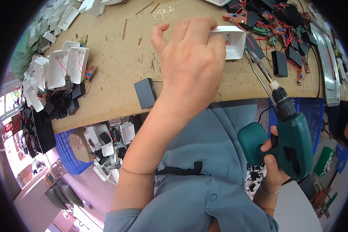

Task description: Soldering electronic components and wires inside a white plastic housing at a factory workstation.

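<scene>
My left hand (195, 58) reaches over the table, its fingers closed on the left end of a small white plastic case (237, 45). The case's open side shows a bit of red inside; some of my fingertips are hidden. A green pistol-shaped soldering gun (294, 135) is gripped in my right hand (273, 162) at the lower right. Its metal tip (259, 63) and thin curved feed tube (262, 82) point up to the case's right edge. By my left wrist lies a dark grey rectangular block (145, 93) with a thin dark wire.
White cases with red wires (58, 69) stand at the left, more piled behind. Tangled red wires, green boards and black blocks (280, 33) cover the back right, beside a metal tray (328, 69). Below the table edge are a blue crate (71, 154) and several white cases (104, 143).
</scene>
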A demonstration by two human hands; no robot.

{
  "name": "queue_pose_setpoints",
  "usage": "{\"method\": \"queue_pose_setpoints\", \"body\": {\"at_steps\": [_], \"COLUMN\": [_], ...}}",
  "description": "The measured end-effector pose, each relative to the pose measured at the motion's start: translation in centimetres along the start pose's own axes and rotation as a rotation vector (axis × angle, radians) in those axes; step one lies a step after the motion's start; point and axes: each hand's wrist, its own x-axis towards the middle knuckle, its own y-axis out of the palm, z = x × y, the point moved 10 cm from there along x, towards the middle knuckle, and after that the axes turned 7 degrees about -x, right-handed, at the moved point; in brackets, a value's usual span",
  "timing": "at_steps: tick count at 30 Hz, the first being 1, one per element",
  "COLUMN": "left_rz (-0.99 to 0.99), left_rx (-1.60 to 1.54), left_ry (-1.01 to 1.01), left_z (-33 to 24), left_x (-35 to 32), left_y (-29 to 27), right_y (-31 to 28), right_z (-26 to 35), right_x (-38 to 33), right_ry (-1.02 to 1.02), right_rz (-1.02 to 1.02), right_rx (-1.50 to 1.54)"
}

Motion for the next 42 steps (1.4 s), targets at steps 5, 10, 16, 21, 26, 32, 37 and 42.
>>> {"method": "queue_pose_setpoints", "body": {"at_steps": [5,10,16,21,26,32,37,42], "left_rz": [0.039,-0.061,-0.108,-0.111,-0.111,-0.177,-0.081,-0.047], "left_rx": [0.036,0.061,0.071,0.078,0.081,0.045,0.137,0.256], "left_ry": [-0.005,0.004,-0.005,-0.006,-0.022,-0.034,-0.013,0.017], "left_z": [0.0,0.2,0.3,0.2,0.4,0.7,-0.3,-0.6], "left_x": [0.1,-0.2,-0.2,-0.2,-0.2,-0.3,0.2,0.3], "left_y": [1.1,1.1,1.0,1.2,1.4,1.2,0.6,0.6], "right_y": [0.8,1.6,2.1,2.3,2.6,2.6,2.3,2.0], "right_z": [-0.8,-0.9,-1.2,-1.7,-1.9,-2.2,-2.6,-3.1], "right_x": [0.4,1.2,1.7,2.0,2.3,2.5,2.4,1.9], "right_ry": [0.022,0.046,0.069,0.116,0.120,0.139,0.186,0.245], "right_rz": [0.064,0.086,0.089,0.097,0.111,0.112,0.107,0.119], "right_rx": [-0.020,0.022,0.052,0.077,0.077,0.068,0.022,0.001]}}
